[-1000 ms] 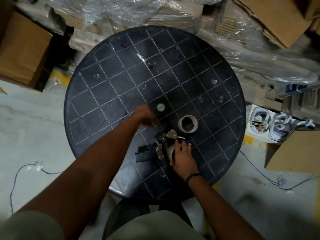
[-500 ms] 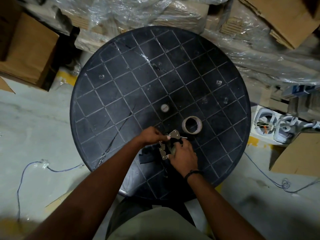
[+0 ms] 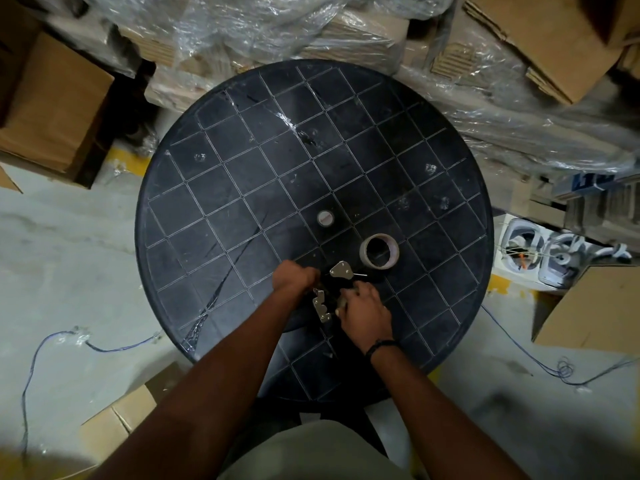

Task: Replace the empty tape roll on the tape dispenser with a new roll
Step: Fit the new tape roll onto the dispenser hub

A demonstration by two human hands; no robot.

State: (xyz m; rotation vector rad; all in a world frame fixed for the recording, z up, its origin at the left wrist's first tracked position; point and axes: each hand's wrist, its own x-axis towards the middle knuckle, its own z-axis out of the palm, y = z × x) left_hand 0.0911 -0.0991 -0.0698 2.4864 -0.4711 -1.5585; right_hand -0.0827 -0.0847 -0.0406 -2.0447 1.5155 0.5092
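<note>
The tape dispenser (image 3: 329, 289), black with shiny metal plates, lies near the front of the round black table (image 3: 242, 188). My left hand (image 3: 294, 279) grips its left side with curled fingers. My right hand (image 3: 363, 311) curls over its right side, where a pale roll partly shows under the fingers. A thin tape roll (image 3: 379, 251), mostly brown core, lies flat on the table just beyond the dispenser, apart from both hands.
A small round cap (image 3: 325, 218) sits at the table's middle. Cardboard boxes (image 3: 52, 109) and plastic-wrapped stacks (image 3: 346, 32) crowd the far side. A blue cable (image 3: 519, 344) runs over the floor at right, another at left. An open box (image 3: 595, 306) stands at right.
My left hand came back from the table's middle and took hold of the dispenser's left side. My right hand shifted up over the dispenser's right side. The camera moved slightly.
</note>
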